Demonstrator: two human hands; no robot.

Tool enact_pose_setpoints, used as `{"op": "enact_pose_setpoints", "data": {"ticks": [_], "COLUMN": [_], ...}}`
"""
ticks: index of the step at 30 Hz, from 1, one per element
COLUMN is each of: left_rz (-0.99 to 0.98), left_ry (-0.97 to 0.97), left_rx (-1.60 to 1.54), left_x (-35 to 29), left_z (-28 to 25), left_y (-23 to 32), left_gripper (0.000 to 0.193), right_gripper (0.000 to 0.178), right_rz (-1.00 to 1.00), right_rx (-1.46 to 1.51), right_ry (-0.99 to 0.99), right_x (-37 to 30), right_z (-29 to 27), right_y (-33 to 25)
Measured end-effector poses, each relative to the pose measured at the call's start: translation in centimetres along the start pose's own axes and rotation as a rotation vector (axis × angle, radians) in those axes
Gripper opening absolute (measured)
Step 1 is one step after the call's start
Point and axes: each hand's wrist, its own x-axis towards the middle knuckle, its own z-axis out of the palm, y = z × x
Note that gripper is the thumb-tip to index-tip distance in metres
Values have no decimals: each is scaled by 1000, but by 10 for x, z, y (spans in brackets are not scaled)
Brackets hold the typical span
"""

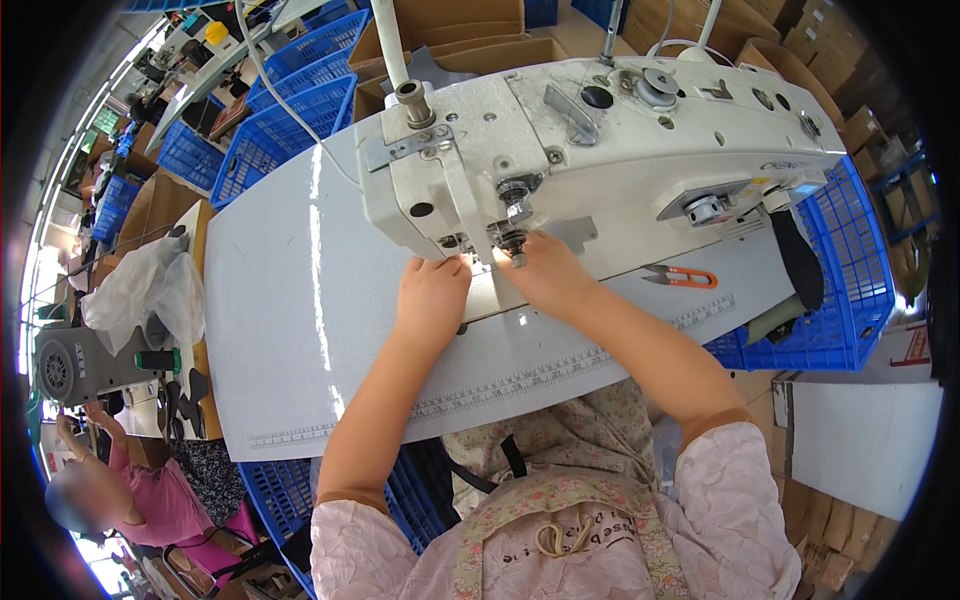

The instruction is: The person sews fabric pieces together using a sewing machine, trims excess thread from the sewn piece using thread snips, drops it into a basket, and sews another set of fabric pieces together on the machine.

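Observation:
A white industrial sewing machine [610,160] stands across the light grey sewing table [265,290]. My left hand [436,292] is closed just left of the needle area, its bent fingertips under the machine head. From the other side my right hand [550,278] reaches in, fingers bent and partly hidden behind the presser parts. Whatever the two hands pinch there is too small or too covered to make out. A pair of thread snips [685,277] with an orange handle lies on the table to the right of my right forearm.
A printed ruler strip [530,382] runs along the near table edge. Blue plastic crates [850,270] stand at the right and far left, with cardboard boxes behind. Another person in pink [165,500] sits at the lower left by a grey motor unit [75,365] and a clear plastic bag [150,290].

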Motion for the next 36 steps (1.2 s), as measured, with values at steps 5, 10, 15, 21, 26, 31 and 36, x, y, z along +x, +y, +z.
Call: {"op": "enact_pose_setpoints", "data": {"ticks": [5, 10, 15, 21, 26, 31, 36], "left_rz": [-17, -3, 15, -7, -9, -9, -11], "left_ry": [-61, -40, 35, 118, 121, 137, 136], "left_rx": [12, 15, 20, -24, 5, 7, -14], "left_x": [0, -1, -3, -4, -4, -4, 0], "left_z": [2, 3, 9, 11, 10, 11, 6], "left_y": [0, 1, 2, 3, 4, 5, 7], "left_gripper": [20, 19, 16, 16, 14, 11, 11], "right_gripper": [13, 17, 24, 31, 30, 27, 27], "right_rz": [-11, 3, -11, -7, -8, 8, 17], "right_rx": [19, 27, -42, -26, -35, -23, -47], "right_ry": [-21, 58, 43, 98, 54, -15, -3], "right_x": [1, -3, -4, -3, -4, -4, -4], "right_z": [-1, 2, 2, 1, -3, -6, -5], "right_y": [1, -1, -4, -5, -7, -7, -7]}}
